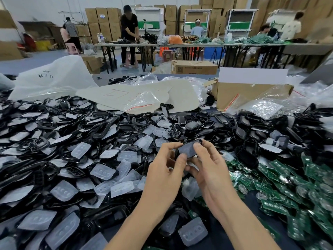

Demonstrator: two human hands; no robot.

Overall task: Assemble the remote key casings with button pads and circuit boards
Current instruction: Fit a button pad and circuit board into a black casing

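While my left hand and right hand both pinch one black casing above the worktop's middle, I judge a press-together step in hand; next calls for even thumb pressure along its rim.

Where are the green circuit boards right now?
Head view, lower right: the circuit boards lie heaped just right of the right hand, bordering the black casings.

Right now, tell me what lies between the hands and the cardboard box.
Head view: loose black casings fill the stretch from the left hand and right hand, both pinching a dark casing, to the cardboard box.
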